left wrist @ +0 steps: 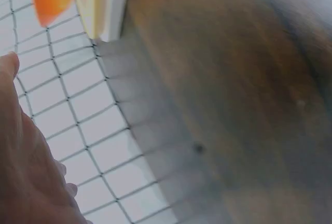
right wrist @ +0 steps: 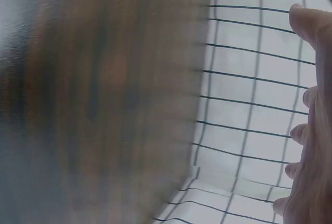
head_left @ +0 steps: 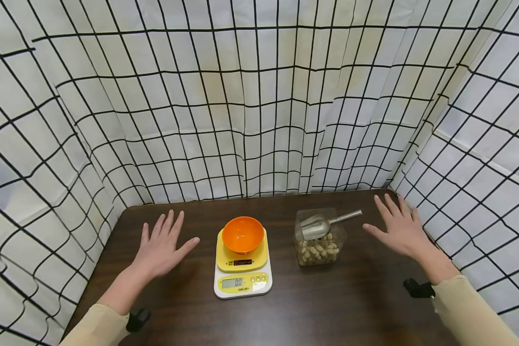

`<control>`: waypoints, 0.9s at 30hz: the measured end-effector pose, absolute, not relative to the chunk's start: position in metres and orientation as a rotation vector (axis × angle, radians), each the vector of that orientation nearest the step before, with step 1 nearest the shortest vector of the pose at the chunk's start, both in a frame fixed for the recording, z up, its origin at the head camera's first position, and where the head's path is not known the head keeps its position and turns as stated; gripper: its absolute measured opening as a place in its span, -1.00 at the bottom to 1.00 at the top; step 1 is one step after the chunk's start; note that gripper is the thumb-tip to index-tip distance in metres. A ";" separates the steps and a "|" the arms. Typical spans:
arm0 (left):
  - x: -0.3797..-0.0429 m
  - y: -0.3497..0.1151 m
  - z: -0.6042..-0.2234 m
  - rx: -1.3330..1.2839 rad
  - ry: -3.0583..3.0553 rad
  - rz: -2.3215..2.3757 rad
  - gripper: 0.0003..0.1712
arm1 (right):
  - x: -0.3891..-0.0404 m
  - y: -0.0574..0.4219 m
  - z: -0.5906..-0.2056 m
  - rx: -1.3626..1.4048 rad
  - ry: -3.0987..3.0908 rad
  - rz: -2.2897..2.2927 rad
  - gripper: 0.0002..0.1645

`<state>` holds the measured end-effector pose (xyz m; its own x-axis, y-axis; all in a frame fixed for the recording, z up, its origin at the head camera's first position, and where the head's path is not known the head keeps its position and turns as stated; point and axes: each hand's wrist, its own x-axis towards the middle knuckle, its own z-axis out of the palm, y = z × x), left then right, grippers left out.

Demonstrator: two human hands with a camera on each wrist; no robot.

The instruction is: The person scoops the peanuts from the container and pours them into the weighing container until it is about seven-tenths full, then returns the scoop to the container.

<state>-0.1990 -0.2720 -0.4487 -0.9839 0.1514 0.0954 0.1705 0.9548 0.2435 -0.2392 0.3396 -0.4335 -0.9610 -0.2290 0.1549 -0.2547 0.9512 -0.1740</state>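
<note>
- Our left hand (head_left: 157, 250), fingers splayed, grasping nothing, hovers at nine o'clock from the orange bowl (head_left: 242, 236)
- Our right hand (head_left: 400, 233), likewise splayed and free, hovers at three o'clock from the clear container (head_left: 300, 217)
- We see the bowl on the scale's (head_left: 260, 258) twelve o'clock end
- At the bowl's three o'clock, the container holds peanuts (head_left: 317, 252) and a metal scoop (head_left: 315, 228)

The right grip (right wrist: 317, 130), a bare hand, occupies the right edge, fingertips (right wrist: 298, 133) spaced apart. The brown bench (right wrist: 114, 89) fills the left side. A white, dark-gridded sheet (right wrist: 236, 112) lies between the two in view.
</note>
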 end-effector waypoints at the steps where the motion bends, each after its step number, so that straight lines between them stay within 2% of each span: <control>1: -0.199 -0.270 -0.445 -0.265 -3.028 -0.394 0.15 | -0.239 0.340 -0.430 0.373 -2.966 0.301 0.16; 15: -0.192 -0.208 -0.404 -0.528 -2.978 -0.426 0.11 | -0.237 0.322 -0.384 0.475 -2.892 0.313 0.10; 27: -0.184 -0.148 -0.393 -0.763 -2.967 -0.605 0.10 | -0.238 0.294 -0.373 0.634 -2.861 0.305 0.05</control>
